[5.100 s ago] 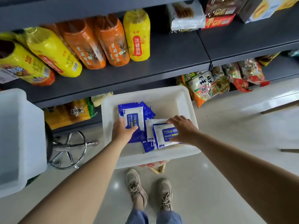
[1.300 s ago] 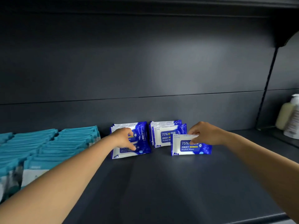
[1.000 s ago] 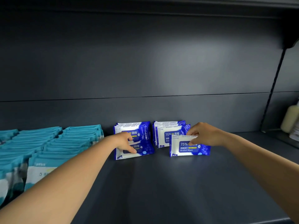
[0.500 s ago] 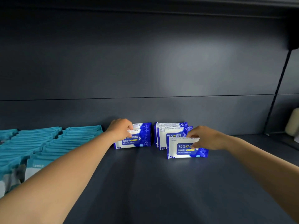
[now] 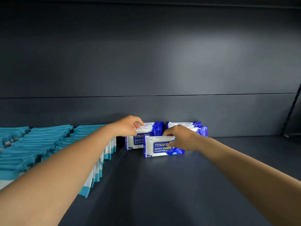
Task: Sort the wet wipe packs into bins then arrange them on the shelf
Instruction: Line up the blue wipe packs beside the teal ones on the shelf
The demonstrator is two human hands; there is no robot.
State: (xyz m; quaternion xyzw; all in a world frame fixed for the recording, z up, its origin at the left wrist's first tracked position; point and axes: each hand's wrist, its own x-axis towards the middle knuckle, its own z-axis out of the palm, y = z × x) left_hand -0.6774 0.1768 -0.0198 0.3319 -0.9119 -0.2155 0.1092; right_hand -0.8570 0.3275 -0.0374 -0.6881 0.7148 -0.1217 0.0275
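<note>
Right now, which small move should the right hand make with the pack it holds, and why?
Probably slide the front pack back against the left stack. The right hand pinches it upright, ahead of both blue stacks, while the left hand steadies that stack's top.

Showing two hands: left hand (image 5: 128, 126) at about 11 o'clock of centre, right hand (image 5: 182, 139) at about 1 o'clock. Standing in three groups, the blue alcohol wipe packs: left stack (image 5: 154, 128) showing at least three packs, right stack (image 5: 195, 126) at least three, exact counts hidden, plus one single front pack (image 5: 156, 149). Filling 9 o'clock, four or so rows of teal packs (image 5: 48, 141), too many and too blurred for counting.
</note>
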